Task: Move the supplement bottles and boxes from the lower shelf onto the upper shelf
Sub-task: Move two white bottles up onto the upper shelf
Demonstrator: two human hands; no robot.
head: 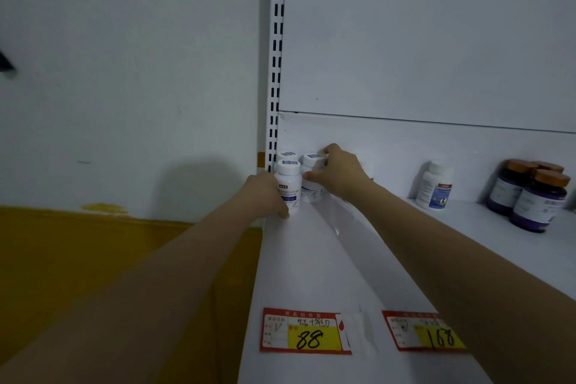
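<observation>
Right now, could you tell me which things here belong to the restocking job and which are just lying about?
Job: left hand gripping front bottle, right hand gripping second bottle, rear bottle, blue-label bottle, purple bottles, shelf.
Just there: price tags, slotted upright.

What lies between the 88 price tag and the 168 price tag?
In the head view, a whitish scrap of label with a red mark lies between the 88 price tag and the 168 price tag.
</observation>
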